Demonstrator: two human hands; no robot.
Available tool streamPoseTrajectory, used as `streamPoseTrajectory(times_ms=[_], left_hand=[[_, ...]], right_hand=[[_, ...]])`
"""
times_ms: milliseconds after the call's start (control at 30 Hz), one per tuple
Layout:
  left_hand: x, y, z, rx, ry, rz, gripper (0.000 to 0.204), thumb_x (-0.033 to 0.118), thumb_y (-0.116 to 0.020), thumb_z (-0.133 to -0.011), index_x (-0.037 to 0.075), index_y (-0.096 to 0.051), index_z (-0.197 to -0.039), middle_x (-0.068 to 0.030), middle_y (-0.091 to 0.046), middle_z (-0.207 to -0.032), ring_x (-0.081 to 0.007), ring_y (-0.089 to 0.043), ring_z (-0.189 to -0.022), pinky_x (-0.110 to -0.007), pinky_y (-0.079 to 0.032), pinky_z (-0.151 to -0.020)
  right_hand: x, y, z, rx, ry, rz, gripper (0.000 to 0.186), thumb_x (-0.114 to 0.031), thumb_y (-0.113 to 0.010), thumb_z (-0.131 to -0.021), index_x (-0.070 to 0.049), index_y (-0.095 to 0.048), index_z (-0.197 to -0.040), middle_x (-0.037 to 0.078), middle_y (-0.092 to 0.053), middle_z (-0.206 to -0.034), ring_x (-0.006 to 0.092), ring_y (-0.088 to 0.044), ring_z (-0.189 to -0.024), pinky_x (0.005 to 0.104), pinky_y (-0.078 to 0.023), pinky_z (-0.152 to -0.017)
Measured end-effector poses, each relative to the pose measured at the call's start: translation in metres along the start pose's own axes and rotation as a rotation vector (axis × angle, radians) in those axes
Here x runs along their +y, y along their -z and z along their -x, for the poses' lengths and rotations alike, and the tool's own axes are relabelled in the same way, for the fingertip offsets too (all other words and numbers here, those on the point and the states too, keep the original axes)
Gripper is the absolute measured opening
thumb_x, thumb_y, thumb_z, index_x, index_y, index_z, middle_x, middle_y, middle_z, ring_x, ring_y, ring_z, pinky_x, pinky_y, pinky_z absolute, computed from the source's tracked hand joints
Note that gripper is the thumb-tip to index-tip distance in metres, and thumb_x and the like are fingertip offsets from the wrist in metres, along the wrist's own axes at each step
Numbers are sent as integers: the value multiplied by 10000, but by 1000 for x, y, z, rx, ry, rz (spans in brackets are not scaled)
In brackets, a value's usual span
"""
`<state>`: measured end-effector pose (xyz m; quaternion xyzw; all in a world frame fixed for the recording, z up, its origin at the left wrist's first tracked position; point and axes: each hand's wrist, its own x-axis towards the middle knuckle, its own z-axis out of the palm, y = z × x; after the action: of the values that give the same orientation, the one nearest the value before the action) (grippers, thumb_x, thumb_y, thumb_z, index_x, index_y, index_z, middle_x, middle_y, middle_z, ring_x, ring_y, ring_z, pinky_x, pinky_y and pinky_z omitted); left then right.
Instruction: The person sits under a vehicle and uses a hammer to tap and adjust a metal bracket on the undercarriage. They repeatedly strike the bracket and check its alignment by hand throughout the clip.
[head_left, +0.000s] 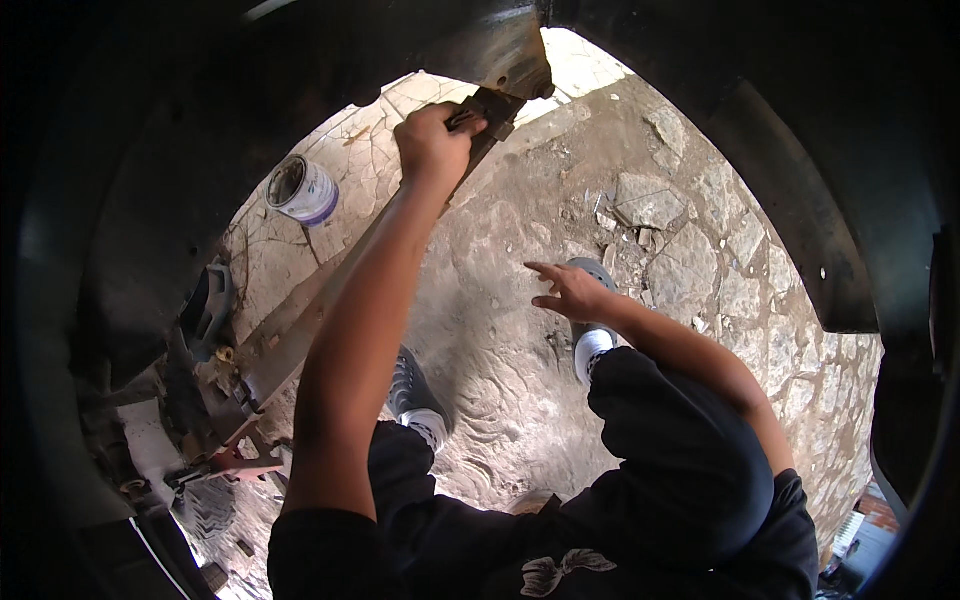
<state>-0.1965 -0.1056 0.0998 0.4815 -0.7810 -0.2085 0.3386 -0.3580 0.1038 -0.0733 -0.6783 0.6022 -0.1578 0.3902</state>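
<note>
My left hand [433,148] reaches forward and is closed around a small dark metal piece [464,121]. That piece sits against a dark rusty metal bracket [492,113] at the upper end of a long metal bar [290,325], which slants down to the left behind my forearm. The palm side of this hand is hidden. My right hand [578,293] is empty, fingers apart and pointing left, in front of my right shoe [590,266]. Dark curved panels [250,110] arch over and around both arms.
A white can with a purple band [318,196] stands on paving at the left. Mechanical parts and a reddish stand [245,464] lie lower left. Broken stone slabs [648,203] and rubble are at right. A dark panel flap [800,220] hangs on the right; my left shoe [410,385] rests on dusty ground.
</note>
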Motion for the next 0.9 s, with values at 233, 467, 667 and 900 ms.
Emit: streamPoseTrajectory(times_ms=[233, 467, 667, 900], left_hand=[[-4, -5, 6, 108, 49, 117, 226, 241, -833, -801, 56, -781, -920, -145, -741, -808, -275, -712, -734, -373, -527, -706], [5, -6, 0, 86, -37, 144, 212, 233, -817, -815, 47, -775, -907, -181, -734, -837, -332, -704, -765, -401, -532, -728], [-8, 11, 8, 11, 3, 54, 231, 252, -843, -789, 74, -785, -925, -129, -745, -808, -272, -711, -729, -370, -521, -694], [-11, -2, 11, 77, -3, 173, 193, 212, -823, -803, 67, -783, -924, -134, -750, -863, -275, -723, -766, -364, -533, -708]], right_hand=[[-69, 52, -26, 441, 79, -404, 724, -301, -693, -946, -87, -333, -1537, 198, -627, -1312, 296, -691, -1075, 396, -544, -924], [-114, 107, -54, 581, -106, -1117, 613, -239, -463, -1019, -16, -257, -1551, 163, -557, -1373, 269, -638, -1106, 368, -526, -906], [-109, 100, -83, 602, -341, -897, 510, -235, -430, -999, -8, -444, -1455, 186, -620, -1245, 261, -648, -1002, 386, -508, -852], [-128, 110, -140, 995, -185, -1562, 483, -304, -348, -986, -43, -541, -1344, 145, -641, -1182, 254, -641, -994, 402, -485, -875]])
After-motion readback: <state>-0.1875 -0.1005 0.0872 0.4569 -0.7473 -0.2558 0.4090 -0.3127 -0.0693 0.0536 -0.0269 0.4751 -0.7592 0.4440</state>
